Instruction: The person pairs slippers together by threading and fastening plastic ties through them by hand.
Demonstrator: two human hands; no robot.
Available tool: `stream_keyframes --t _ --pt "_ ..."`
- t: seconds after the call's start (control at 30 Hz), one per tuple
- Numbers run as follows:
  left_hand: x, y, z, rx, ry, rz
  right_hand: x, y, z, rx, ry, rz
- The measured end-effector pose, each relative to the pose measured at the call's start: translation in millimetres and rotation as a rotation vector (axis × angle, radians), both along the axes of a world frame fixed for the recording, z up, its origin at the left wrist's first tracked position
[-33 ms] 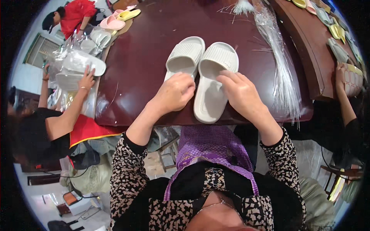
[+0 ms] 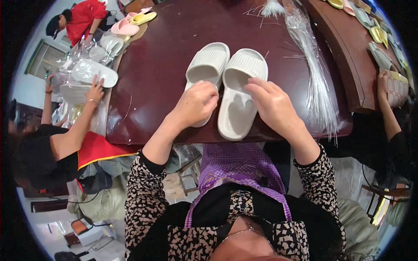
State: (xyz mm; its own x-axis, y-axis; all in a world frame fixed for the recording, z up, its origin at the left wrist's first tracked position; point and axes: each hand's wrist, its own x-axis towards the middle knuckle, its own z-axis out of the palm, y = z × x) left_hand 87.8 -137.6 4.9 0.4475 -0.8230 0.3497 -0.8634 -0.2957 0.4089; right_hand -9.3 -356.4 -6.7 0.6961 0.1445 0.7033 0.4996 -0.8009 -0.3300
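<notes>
While both hands rest mid-frame on the dark red table (image 2: 156, 87), the left hand (image 2: 196, 105), fingers curled, covers the left white slipper (image 2: 208, 65); the right hand (image 2: 272, 104), fingers half-bent, presses the right white slipper (image 2: 239, 100) alongside; whether either grips anything, I cannot tell.

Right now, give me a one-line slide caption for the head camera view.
Both hands, left hand and right hand, rest on a pair of white slippers on a dark red table.

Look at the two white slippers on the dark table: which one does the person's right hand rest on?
The right-hand slipper: the right hand lies on it, while the left hand covers the other slipper.
</notes>
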Motion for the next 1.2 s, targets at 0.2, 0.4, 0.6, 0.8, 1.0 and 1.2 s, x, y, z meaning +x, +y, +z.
stream_keyframes --t 0.2,0.4,0.6,0.8,1.0,1.2 --pt "43 9 -38 -0.130 0.052 0.162 -26 -14 70 0.476 0.079 0.135" --pt "50 12 -49 -0.150 0.059 0.220 -3 -32 55 0.502 0.213 -0.040" --pt "50 1 -54 -0.248 0.007 0.162 82 -75 -11 0.258 0.578 -0.266" --pt "42 7 -50 -0.325 0.058 0.153 122 -58 -14 0.091 0.672 -0.482" --pt "29 7 -45 -0.302 0.124 0.161 138 -49 -8 0.253 0.549 -0.246" --pt "3 5 -24 -0.278 0.079 0.164 161 -22 16 0.380 0.516 -0.068"
